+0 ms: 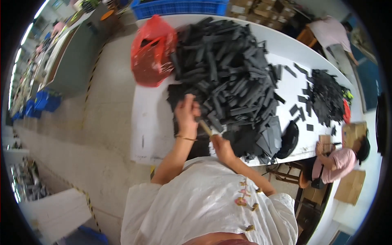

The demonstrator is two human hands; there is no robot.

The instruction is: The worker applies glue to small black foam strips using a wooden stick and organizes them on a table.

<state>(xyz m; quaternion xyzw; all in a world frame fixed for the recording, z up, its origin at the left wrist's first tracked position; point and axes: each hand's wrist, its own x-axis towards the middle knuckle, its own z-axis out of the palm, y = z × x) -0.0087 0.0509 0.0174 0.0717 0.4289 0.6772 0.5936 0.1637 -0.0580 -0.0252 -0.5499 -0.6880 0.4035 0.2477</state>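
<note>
My right hand is closed around a tan, stick-like handle, which slants up and left toward my other hand; its far end looks dark and I cannot make out what it is. My left hand, with a bangle at the wrist, is raised over the near left side of a heap of black strips. Its fingers are curled together, and whatever they may hold is too blurred to name. Flat black pieces lie close to the table's front edge, right of my hands.
A red plastic bag stands on the white table, left of the heap. Further right are a smaller black pile and scattered pieces. A person sits at the right end; another is behind. A blue crate stands beyond.
</note>
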